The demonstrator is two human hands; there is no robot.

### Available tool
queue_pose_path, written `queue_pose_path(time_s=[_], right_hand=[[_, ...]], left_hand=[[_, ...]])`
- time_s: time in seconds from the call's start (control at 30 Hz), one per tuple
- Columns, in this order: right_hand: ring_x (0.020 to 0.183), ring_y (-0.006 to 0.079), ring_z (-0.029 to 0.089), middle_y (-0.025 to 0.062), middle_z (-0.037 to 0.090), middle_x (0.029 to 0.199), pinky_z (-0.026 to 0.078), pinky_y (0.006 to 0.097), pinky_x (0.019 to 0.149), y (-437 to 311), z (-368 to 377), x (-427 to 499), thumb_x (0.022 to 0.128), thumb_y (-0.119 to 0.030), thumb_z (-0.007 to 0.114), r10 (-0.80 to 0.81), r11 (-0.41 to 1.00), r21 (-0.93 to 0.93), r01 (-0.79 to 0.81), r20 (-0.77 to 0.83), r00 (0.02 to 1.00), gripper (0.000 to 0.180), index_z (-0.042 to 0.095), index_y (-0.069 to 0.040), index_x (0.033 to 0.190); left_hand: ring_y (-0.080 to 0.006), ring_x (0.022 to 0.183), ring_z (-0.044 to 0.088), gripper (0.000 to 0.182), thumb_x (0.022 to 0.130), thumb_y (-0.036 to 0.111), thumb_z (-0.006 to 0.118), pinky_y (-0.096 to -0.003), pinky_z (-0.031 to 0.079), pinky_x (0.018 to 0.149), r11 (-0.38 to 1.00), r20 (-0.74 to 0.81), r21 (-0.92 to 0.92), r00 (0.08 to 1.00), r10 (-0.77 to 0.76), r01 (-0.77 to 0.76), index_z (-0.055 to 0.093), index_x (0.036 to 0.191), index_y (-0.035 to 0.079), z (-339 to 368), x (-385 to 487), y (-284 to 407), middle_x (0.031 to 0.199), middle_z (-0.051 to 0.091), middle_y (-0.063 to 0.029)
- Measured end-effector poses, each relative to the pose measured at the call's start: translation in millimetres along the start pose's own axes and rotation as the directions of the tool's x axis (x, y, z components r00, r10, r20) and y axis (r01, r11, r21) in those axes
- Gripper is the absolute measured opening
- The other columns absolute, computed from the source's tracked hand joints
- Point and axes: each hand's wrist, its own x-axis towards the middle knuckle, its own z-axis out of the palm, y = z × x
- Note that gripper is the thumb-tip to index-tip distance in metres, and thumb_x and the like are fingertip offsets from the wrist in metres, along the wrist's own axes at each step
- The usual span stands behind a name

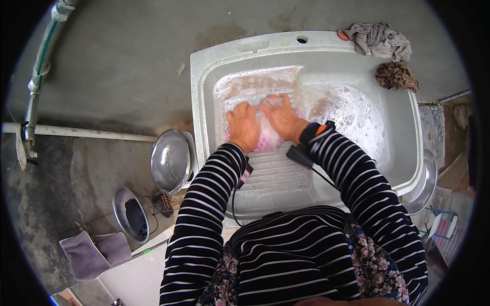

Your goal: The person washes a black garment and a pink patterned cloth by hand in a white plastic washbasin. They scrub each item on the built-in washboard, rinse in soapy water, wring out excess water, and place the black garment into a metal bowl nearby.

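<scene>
Both my hands bear down on a wet pink-and-white cloth (264,142), bunched on the ribbed washboard (268,172) of a grey laundry sink (199,99). My left hand (243,123) grips its left side with bent fingers. Just to the right, my right hand (280,118) clutches the upper part, slightly blurred. The hands cover much of the cloth. Suds line the board's far end, and a mound of white foam (356,118) fills much of the basin on the right.
A grey cloth (379,40) and a brown cloth (397,75) lie on the sink's far right rim. Metal basins (171,160) (130,215) stand to the left; another basin (425,183) is at right. Dark strap-mounted devices (300,157) with cables hang by my wrists. A pipe (42,65) runs at upper left.
</scene>
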Motion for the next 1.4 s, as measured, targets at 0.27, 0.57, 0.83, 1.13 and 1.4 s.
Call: queue_pose_path(time_s=[0.27, 0.57, 0.83, 1.13, 1.4], right_hand=[[0.122, 0.0391, 0.048, 0.0125, 0.056, 0.135, 0.031, 0.06, 0.099, -25, -5, -116, 0.091, -0.037, 0.056, -0.273, 0.864, 0.279, 0.42, -0.442, 0.854, 0.041, 0.062, -0.015, 0.126], [0.12, 0.0342, 0.049, 0.0165, 0.056, 0.125, 0.029, 0.0562, 0.102, -4, -2, 13, 0.084, -0.013, 0.058, 0.033, 0.994, 0.105, 0.005, -0.356, 0.934, 0.038, 0.056, -0.007, 0.121], [0.108, 0.0332, 0.053, 0.0132, 0.061, 0.113, 0.034, 0.0523, 0.094, -44, -20, -128, 0.084, -0.022, 0.058, -0.202, 0.91, 0.246, 0.334, -0.441, 0.874, 0.026, 0.062, -0.009, 0.107], [0.12, 0.0335, 0.047, 0.0135, 0.057, 0.112, 0.026, 0.0611, 0.104, -5, -5, 2, 0.087, -0.021, 0.054, 0.122, 0.984, 0.161, -0.078, -0.284, 0.951, 0.026, 0.058, -0.006, 0.108], [0.11, 0.0335, 0.052, 0.0153, 0.06, 0.112, 0.031, 0.0526, 0.098, -40, -15, -131, 0.087, -0.028, 0.055, -0.193, 0.903, 0.31, 0.297, -0.324, 0.926, 0.031, 0.062, -0.006, 0.109]], left_hand=[[-0.0378, 0.122, 0.04, 0.04, 0.09, 0.031, 0.049, -0.054, 0.026, 0.102, 0.991, -0.034, -0.063, 0.993, 0.116, -0.118, 0.063, 0.116, 0.005, -19, -96, 42, 0.129, 0.045, -0.0207], [-0.0404, 0.119, 0.043, 0.033, 0.085, 0.023, 0.055, -0.0579, 0.03, 0.099, 0.989, -0.197, 0.145, 0.98, -0.012, 0.041, 0.06, 0.112, 0.005, 11, 11, -6, 0.127, 0.049, -0.0207], [-0.0411, 0.113, 0.047, 0.035, 0.074, 0.015, 0.062, -0.0521, 0.035, 0.095, 0.958, -0.015, -0.123, 0.965, 0.261, -0.261, 0.062, 0.108, 0.005, -26, -103, 50, 0.12, 0.05, -0.0219], [-0.0378, 0.112, 0.048, 0.039, 0.082, 0.025, 0.057, -0.0557, 0.033, 0.092, 0.964, -0.213, 0.265, 0.977, 0.032, 0.026, 0.054, 0.115, 0.006, 16, 5, -12, 0.115, 0.054, -0.0184], [-0.042, 0.116, 0.045, 0.054, 0.073, 0.023, 0.064, -0.0531, 0.034, 0.098, 0.922, -0.002, -0.114, 0.929, 0.371, -0.369, 0.052, 0.121, 0.002, -30, -106, 57, 0.123, 0.049, -0.0228]])
